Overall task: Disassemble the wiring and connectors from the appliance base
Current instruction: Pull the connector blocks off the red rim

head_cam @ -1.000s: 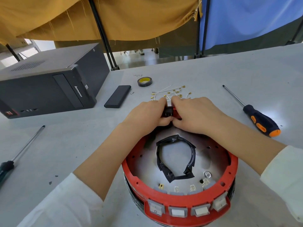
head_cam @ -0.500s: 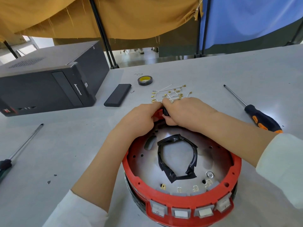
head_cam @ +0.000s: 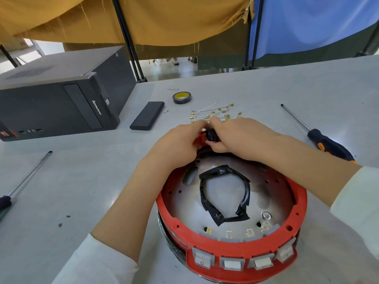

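The round appliance base [head_cam: 231,255] has a red rim, a metal floor and several white rocker switches on its near side. A loop of black tape [head_cam: 225,193] lies on the metal floor. At the far rim a small black connector [head_cam: 211,136] sits between my two hands. My left hand [head_cam: 176,146] grips the red rim beside it, fingers curled. My right hand [head_cam: 240,136] pinches the black connector. Brass terminals [head_cam: 249,232] show behind the switches. Loose white wires with brass connectors [head_cam: 215,113] lie on the table just beyond my hands.
A black computer case [head_cam: 59,99] lies at the left. A black flat box [head_cam: 147,118] and a tape roll [head_cam: 182,97] sit behind the base. An orange-and-black screwdriver [head_cam: 322,140] lies at the right, another screwdriver [head_cam: 22,183] at the left.
Both hands have stayed at the far rim of the base and lifted slightly; the black connector now shows more plainly between the fingers. The view has shifted a little.
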Tool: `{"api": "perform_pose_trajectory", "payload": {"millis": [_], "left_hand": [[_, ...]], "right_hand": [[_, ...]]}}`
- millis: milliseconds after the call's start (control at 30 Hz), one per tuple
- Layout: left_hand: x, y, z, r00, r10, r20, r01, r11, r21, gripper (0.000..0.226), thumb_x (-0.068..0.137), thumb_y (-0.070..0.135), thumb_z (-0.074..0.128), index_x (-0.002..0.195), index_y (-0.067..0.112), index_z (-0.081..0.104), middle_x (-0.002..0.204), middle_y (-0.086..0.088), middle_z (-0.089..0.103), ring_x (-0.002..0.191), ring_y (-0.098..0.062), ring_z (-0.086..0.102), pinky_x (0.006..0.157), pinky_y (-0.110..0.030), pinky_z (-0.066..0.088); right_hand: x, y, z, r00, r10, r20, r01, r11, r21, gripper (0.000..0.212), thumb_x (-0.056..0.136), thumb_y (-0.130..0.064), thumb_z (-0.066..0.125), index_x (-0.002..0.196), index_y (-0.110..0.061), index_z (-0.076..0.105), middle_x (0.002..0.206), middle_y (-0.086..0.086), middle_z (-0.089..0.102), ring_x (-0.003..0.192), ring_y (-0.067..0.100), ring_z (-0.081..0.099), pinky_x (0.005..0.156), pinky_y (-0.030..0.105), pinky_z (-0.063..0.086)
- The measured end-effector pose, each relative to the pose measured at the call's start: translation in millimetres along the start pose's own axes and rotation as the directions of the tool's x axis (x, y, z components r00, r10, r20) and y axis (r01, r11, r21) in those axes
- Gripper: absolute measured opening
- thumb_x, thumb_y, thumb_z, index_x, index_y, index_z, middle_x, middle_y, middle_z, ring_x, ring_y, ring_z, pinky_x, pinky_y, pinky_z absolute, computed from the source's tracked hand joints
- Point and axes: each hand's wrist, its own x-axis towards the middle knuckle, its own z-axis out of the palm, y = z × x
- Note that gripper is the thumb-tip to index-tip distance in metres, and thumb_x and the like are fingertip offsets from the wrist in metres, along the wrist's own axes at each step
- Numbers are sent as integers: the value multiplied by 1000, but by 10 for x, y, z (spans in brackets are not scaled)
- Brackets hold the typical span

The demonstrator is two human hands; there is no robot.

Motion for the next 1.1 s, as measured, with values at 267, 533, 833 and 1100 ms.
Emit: {"api": "perform_pose_trajectory", "payload": {"millis": [267,533,833,1100], "left_hand": [[109,217,37,972,233,18,-219,882,417,38,92,39,46,125,19,43,120,-2,53,102,-29,58,71,-36,43],[229,282,164,954,298,19,-225,675,703,28,96,26,33,113,8,46,102,-9,59,77,-35,62,52,-35,28],[227,286,141,953,302,17,-225,672,706,27,95,28,36,115,12,44,103,-6,58,77,-35,61,46,-32,16],[238,287,129,956,291,30,-238,714,659,27,94,30,38,115,13,42,106,-6,56,78,-36,60,52,-35,25]], "right_hand": [[-111,155,7,984,137,112,-140,990,26,28,89,-28,50,111,-10,49,101,14,61,80,29,52,61,33,35],[-119,103,-41,977,173,129,-175,984,11,22,88,-22,49,107,-11,50,95,11,61,70,23,41,59,31,33],[-127,96,-52,975,177,132,-180,984,9,19,89,-20,48,105,-11,50,93,11,60,69,24,42,58,31,33],[-139,77,-73,975,180,131,-183,983,13,19,89,-19,48,105,-10,51,94,11,62,69,24,43,58,31,34]]}}
